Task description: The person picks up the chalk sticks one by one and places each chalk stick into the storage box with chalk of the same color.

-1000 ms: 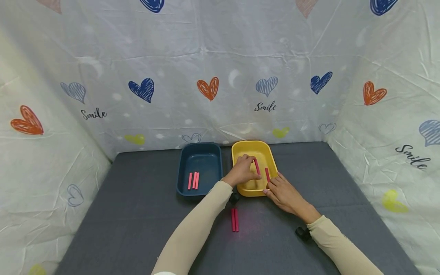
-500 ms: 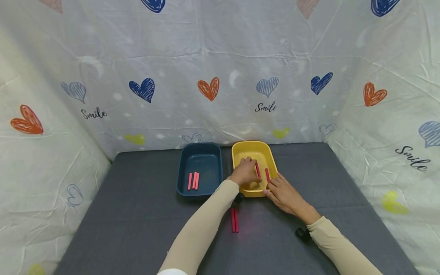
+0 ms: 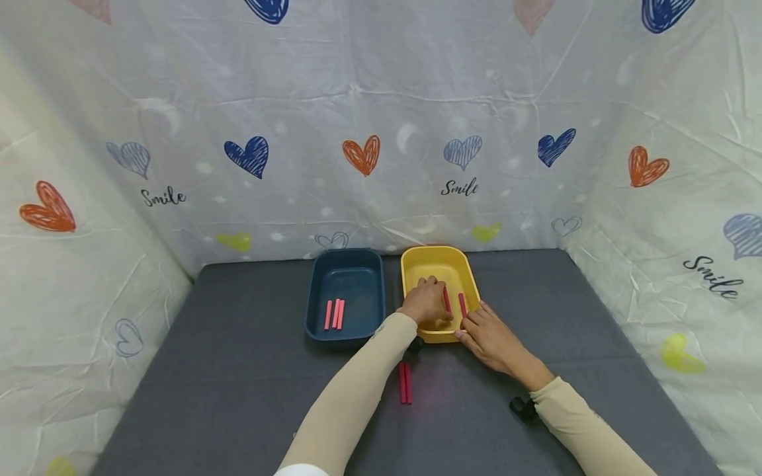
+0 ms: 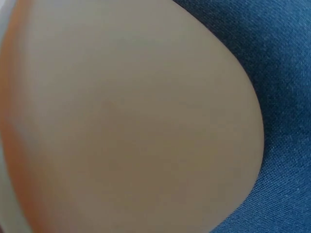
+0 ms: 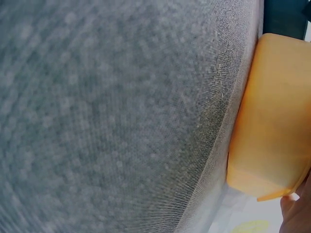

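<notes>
In the head view my left hand (image 3: 426, 301) reaches into the yellow tray (image 3: 437, 252), its fingers pinching a dark pink stick (image 3: 447, 299). Another dark pink stick (image 3: 462, 304) lies to its right, its lower end behind my right hand (image 3: 493, 337). My right hand grips the tray's front right corner, with the thumb by the front rim. The right wrist view catches the outer wall of the yellow tray (image 5: 272, 116) and a bit of my hand at the edge. A blurred beige surface fills most of the left wrist view, hiding the left fingers.
Left of the yellow tray stands a dark blue tray (image 3: 346, 264) with several light pink sticks (image 3: 338, 314) in it. Two dark pink sticks (image 3: 405, 383) lie side by side on the grey cloth (image 3: 250, 377) in front. A printed curtain (image 3: 393, 112) surrounds the table's back and sides.
My left hand has moved slightly right and nearer within the yellow tray, with the stick in its fingers. The right hand has stayed at the tray's corner.
</notes>
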Demonstrator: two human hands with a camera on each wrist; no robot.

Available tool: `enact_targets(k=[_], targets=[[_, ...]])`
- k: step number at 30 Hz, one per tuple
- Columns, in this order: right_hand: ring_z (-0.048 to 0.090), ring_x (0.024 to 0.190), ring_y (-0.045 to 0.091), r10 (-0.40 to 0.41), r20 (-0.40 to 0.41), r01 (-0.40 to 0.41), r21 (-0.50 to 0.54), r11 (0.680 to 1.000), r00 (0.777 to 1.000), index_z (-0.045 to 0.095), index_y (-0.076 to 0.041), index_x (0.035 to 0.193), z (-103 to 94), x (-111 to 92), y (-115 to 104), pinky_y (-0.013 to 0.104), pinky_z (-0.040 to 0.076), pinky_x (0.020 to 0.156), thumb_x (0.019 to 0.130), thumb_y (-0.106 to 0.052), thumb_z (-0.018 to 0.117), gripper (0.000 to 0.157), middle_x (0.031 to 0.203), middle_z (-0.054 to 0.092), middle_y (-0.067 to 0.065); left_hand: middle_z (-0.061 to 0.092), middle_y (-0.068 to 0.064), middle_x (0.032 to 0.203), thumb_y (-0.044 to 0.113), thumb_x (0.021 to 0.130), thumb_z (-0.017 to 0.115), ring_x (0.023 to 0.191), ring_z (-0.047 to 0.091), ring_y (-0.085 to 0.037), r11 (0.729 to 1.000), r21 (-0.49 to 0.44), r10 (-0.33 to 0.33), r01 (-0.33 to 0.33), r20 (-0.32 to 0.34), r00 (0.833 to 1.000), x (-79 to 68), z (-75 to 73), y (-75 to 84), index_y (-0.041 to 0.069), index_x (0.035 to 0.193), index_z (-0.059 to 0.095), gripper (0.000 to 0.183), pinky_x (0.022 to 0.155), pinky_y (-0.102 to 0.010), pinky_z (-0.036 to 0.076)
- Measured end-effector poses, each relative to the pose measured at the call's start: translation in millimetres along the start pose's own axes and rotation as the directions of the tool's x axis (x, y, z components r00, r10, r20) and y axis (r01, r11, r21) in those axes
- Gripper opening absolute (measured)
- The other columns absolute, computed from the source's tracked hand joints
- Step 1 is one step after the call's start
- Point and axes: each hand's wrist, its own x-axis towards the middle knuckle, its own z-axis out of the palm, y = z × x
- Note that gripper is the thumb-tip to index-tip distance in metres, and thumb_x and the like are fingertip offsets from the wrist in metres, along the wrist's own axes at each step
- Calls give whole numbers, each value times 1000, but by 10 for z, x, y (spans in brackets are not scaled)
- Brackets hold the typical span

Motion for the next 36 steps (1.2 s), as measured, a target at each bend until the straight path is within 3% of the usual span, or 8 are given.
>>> enact_targets(k=[11, 17, 36], targets=[[58, 93, 22, 15, 9, -15, 9, 1000, 1000, 61, -13, 88, 7, 5, -11, 54, 31, 116, 100, -30, 56, 21, 86, 58, 0, 51, -7, 139, 41, 79, 81, 124, 48, -25, 998, -58, -7, 7, 5, 1000, 12, 13, -24, 11, 145, 47, 80, 103, -40, 47], [59, 97, 23, 28, 28, -28, 5, 1000, 999, 61, -13, 91, 19, 3, -3, 53, 30, 117, 100, -30, 55, 20, 90, 60, 1, 50, -8, 139, 37, 82, 80, 124, 47, -25, 994, -106, 13, -15, -20, 1000, -4, -8, -57, 10, 144, 46, 76, 101, -37, 49], [59, 96, 22, 40, 40, -40, 1, 999, 998, 60, -14, 89, 2, 11, -9, 53, 31, 117, 101, -32, 53, 23, 89, 59, 0, 49, -6, 141, 41, 87, 73, 127, 46, -23, 961, -257, 76, -105, -121, 990, -280, -195, -178, 12, 145, 46, 69, 98, -38, 51]])
